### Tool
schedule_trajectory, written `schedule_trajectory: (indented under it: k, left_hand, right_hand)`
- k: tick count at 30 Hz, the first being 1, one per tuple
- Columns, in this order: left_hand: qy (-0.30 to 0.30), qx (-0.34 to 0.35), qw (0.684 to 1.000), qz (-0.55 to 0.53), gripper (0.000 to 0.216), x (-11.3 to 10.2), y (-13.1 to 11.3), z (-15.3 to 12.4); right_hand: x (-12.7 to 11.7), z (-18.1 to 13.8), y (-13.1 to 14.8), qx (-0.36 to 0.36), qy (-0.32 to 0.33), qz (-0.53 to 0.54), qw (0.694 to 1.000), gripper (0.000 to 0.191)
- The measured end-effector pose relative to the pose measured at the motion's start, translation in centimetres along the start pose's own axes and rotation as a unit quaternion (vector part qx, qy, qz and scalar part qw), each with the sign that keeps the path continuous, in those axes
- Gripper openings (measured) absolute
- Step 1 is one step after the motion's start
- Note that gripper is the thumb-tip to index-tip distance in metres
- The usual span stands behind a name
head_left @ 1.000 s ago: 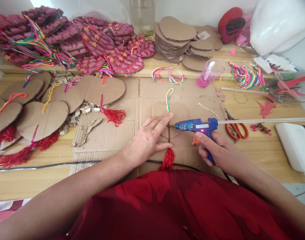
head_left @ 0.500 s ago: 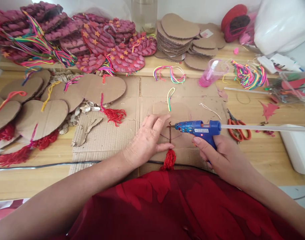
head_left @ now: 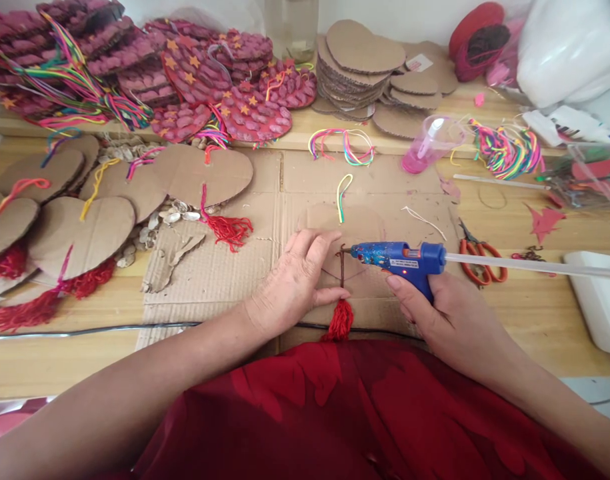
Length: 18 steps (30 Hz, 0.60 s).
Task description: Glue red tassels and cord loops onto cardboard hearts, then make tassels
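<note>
Apparently the yellow-green loop (head_left: 341, 213) is placed, the red tassel (head_left: 341, 321) not fully glued, left grip (head_left: 289, 280) spread, right grip (head_left: 442, 307) clasping the glue gun (head_left: 409, 259)

Cardboard (head_left: 225, 280): free strip between left hand (head_left: 289, 283) and torn piece (head_left: 172, 257)
Glue stick (head_left: 525, 265): juts right from glue gun (head_left: 397, 259), across scissors (head_left: 477, 249)
Cable (head_left: 149, 327): crosses near side, by left forearm

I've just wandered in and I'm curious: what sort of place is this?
Probably a craft workspace: a blue glue gun in the right hand, a stack of cardboard shapes, and orange-handled scissors.
</note>
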<state>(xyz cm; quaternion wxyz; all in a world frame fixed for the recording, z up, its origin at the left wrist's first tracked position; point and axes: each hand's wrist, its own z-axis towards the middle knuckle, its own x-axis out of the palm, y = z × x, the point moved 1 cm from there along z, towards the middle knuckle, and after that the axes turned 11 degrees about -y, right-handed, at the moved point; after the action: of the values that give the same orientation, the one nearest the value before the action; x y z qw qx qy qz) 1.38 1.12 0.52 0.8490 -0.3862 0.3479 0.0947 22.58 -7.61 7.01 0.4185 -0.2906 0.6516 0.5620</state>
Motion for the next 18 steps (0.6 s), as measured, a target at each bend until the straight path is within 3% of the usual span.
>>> schedule_trajectory:
  k: [7,18]
  left_hand:
    - [-0.001,0.001,1.0,0.003,0.081,0.08,-0.04,-0.08]
    - [0.001,-0.006,1.0,-0.009,0.078,0.07,0.08,-0.09]
  right_hand:
    - [0.13,0.12,-0.24,-0.015,0.01,-0.054,0.998,0.05]
    - [0.19,0.66,0.21,-0.084,-0.018,-0.105,0.991,0.044]
